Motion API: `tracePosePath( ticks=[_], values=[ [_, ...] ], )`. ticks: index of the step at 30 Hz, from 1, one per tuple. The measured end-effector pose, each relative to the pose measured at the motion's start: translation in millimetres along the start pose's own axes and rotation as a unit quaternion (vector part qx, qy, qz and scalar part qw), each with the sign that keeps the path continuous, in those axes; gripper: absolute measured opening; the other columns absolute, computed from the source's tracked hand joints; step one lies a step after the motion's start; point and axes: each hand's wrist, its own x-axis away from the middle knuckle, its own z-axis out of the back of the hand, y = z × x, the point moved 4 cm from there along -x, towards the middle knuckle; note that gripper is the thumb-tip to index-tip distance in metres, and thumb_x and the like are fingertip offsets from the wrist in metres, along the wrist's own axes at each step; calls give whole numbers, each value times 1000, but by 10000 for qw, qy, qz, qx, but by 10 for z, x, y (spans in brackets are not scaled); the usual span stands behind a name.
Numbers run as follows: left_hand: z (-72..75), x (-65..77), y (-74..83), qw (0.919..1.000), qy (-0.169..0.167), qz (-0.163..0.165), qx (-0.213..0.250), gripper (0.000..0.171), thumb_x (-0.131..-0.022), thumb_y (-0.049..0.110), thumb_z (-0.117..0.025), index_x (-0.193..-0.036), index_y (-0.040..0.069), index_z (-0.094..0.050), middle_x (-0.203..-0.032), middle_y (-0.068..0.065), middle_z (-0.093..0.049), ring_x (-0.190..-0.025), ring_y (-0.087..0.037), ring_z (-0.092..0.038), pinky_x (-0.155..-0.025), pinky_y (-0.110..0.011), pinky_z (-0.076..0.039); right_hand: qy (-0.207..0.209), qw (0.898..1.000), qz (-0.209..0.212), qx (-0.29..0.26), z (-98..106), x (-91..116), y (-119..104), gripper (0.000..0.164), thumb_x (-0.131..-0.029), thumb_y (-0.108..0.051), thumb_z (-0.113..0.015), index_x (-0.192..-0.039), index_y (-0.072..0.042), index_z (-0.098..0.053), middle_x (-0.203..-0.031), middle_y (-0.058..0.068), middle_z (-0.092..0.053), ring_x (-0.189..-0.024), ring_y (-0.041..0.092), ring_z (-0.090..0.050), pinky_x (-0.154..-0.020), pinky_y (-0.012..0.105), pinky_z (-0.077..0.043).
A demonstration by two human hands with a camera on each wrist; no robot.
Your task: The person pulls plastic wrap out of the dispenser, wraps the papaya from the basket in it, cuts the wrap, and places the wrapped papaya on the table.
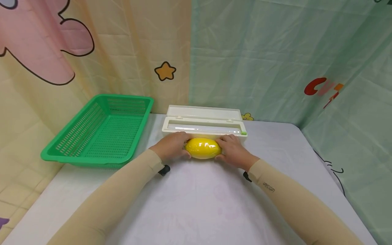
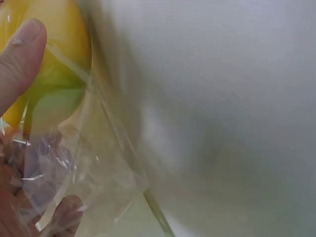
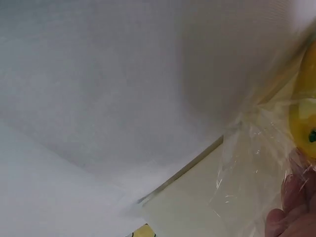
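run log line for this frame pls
left hand: holds yellow fruit end | right hand: holds other end | cling film: over fruit | dispenser: lid open, behind | green basket: left, apart

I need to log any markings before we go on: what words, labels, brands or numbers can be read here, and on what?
Right sleeve: a small dark printed mark near the wrist, too small to read.
Green curtain: red and orange letter shapes at the right; only a "C" is clear, the rest blurred.
White dispenser box, green basket, yellow fruit: no text visible.
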Motion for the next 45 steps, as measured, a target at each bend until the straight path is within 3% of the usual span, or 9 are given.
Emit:
tracePosePath(
  ticks=[5,7,11,14,20,29,40,45],
  values=[
    [10,11,1,10000,-65,46,-36,71,-88,30,-88,-150,15,-56,-142,0,-64,-131,-22,-59,-119,-41,-45,-17,9996,-39,-262,-7,55,-1,102,-84,-46,-88,-162,-7,-35,-161,12,-47,-150,36,-38,-129,58,-24],
    [14,12,3,10000,-70,17,-32,71,-88,29,-88,-150,14,-56,-143,-1,-64,-132,-22,-59,-120,-41,-44,85,9993,-80,-356,-16,46,-6,97,-84,-45,-89,-159,-9,-39,-156,9,-52,-148,34,-42,-128,56,-26],
    [14,6,-7,10000,-43,8,74,69,-88,26,-87,-147,13,-55,-138,-1,-66,-127,-22,-61,-117,-41,-47,383,9988,-114,-287,-17,4,-24,71,-88,-34,-88,-145,-13,-52,-143,4,-62,-137,28,-51,-124,51,-35],
    [13,4,-27,9997,-14,78,222,66,-88,27,-88,-144,14,-54,-132,-2,-68,-120,-21,-64,-113,-40,-49,409,9991,-90,-120,-25,-21,-30,63,-91,-31,-85,-143,-13,-53,-143,4,-63,-136,28,-53,-124,50,-36],
    [27,4,-55,9991,-36,97,407,58,-89,28,-87,-138,16,-58,-128,2,-70,-117,-18,-64,-112,-38,-50,211,9998,-59,-29,-46,-30,-7,66,-94,-34,-81,-148,-10,-51,-150,8,-59,-143,30,-50,-127,52,-32],
    [44,-7,-38,9997,-111,36,197,55,-88,31,-87,-137,17,-64,-125,4,-70,-114,-18,-64,-111,-38,-50,176,9995,258,74,-29,-18,5,67,-96,-32,-78,-150,-3,-50,-152,14,-58,-144,35,-51,-126,55,-32],
    [44,-12,-35,9995,-180,66,246,56,-89,32,-86,-139,20,-65,-128,7,-70,-117,-16,-62,-113,-38,-49,-184,9998,55,-86,-24,-55,12,66,-98,-33,-76,-152,-5,-51,-157,12,-54,-147,34,-46,-129,55,-27],
    [37,-14,-54,9997,-157,67,200,57,-88,33,-87,-140,21,-66,-128,7,-70,-118,-17,-63,-113,-39,-49,-77,9999,38,82,-38,-54,14,68,-96,-35,-78,-152,-6,-52,-155,12,-54,-144,34,-47,-127,55,-30]
  ],
)
